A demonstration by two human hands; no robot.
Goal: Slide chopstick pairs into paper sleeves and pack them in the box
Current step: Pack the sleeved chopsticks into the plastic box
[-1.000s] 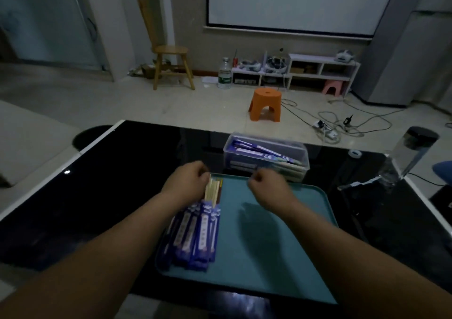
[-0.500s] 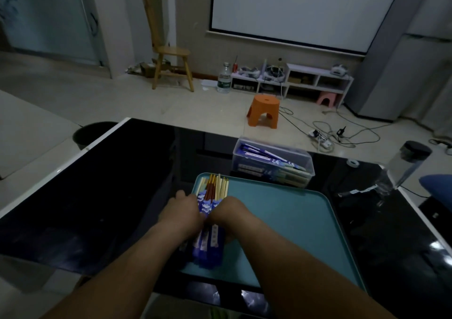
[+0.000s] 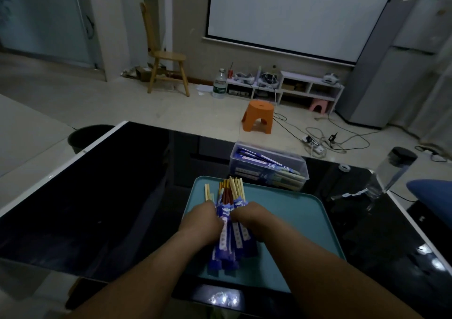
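Both hands close round the bundle (image 3: pixel 232 240) from either side: the left hand (image 3: pixel 200 221) on its left, the right hand (image 3: pixel 252 217) on its right, fingers curled out of sight beneath. The bundle is chopsticks (image 3: pixel 233 189) in blue sleeves (image 3: pixel 223 241); pale and red ends fan out beyond the knuckles. It lies on the left part of a teal tray (image 3: pixel 305 233). One bare pair (image 3: pixel 208 192) lies just beside it, to the left.

The tray sits on a glossy black table (image 3: pixel 110 196) with a white edge. The clear box (image 3: pixel 269 169), holding sleeved pairs, stands on the table just past the tray's far rim. A black-lidded jar (image 3: pixel 396 167) stands at the table's right.

Beyond lies a pale tiled floor with an orange stool (image 3: pixel 258 115), a wooden chair (image 3: pixel 166 59), a low white shelf (image 3: pixel 293 86), a bottle (image 3: pixel 220 83) and loose cables (image 3: pixel 330 137). A white screen (image 3: pixel 293 13) hangs on the far wall.
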